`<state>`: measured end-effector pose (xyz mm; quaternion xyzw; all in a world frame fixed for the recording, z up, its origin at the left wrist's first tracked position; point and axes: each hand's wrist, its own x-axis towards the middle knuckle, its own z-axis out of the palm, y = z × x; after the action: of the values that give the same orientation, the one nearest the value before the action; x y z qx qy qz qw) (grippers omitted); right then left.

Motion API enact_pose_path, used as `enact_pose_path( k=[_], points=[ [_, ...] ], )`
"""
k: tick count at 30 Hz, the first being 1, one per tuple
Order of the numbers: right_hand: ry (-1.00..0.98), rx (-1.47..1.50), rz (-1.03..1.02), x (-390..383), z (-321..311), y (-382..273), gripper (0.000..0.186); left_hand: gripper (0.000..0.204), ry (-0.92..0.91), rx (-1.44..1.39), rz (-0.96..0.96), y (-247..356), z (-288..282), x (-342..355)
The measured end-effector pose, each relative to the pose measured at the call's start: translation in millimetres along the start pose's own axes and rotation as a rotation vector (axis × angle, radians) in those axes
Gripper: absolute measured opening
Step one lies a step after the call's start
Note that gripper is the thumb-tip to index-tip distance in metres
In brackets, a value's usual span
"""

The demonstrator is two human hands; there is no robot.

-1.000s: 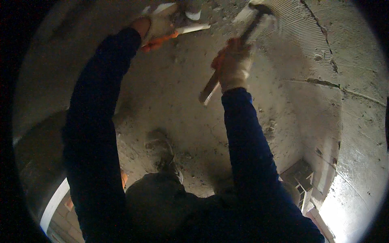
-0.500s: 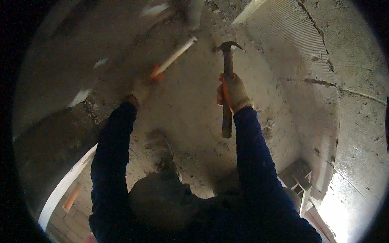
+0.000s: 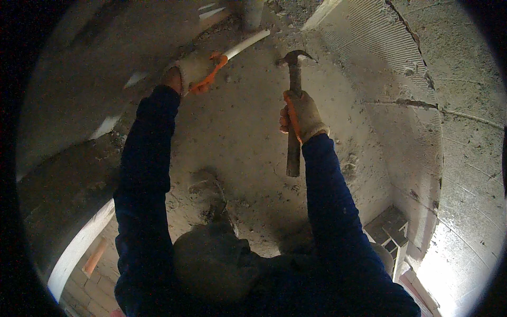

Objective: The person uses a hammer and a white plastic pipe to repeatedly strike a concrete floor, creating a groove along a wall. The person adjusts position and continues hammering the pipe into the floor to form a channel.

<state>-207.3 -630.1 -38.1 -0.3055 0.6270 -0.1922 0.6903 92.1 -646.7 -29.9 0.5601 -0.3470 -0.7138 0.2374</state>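
My right hand (image 3: 301,115), in a pale work glove with an orange palm, is closed round the handle of a claw hammer (image 3: 294,79). The hammer stands nearly upright in the view, its dark head at the far end, over the dusty floor. Farther left, my left hand (image 3: 198,74), gloved alike, grips a long pale chisel-like rod (image 3: 248,45). The rod slants up and right from the fist, its tip near the rubble at the far side. Its other end is hidden by the glove. Hammer and rod are apart.
A dark wall (image 3: 79,121) with pale chipped patches rises on the left. On the right stand ridged plaster (image 3: 380,42) and a rough grey wall (image 3: 470,137). A white curved edge (image 3: 84,238) lies lower left, and a metal frame (image 3: 398,253) lower right.
My left hand has moved away from me and slightly right, carrying the rod; the rod now slants less steeply. The right hand and hammer have barely shifted.
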Motion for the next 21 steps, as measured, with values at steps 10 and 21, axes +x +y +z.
enact_pose_path(
  k=[10,21],
  points=[
    [0.032,0.036,-0.149,-8.4,12.3,-22.6,0.026,0.038,0.265,0.601,-0.144,29.9,15.0,-5.5],
    [0.053,0.492,-0.739,-0.7,31.3,-54.5,0.018,0.050,0.244,0.855,-0.163,31.9,5.0,13.2]
  ],
)
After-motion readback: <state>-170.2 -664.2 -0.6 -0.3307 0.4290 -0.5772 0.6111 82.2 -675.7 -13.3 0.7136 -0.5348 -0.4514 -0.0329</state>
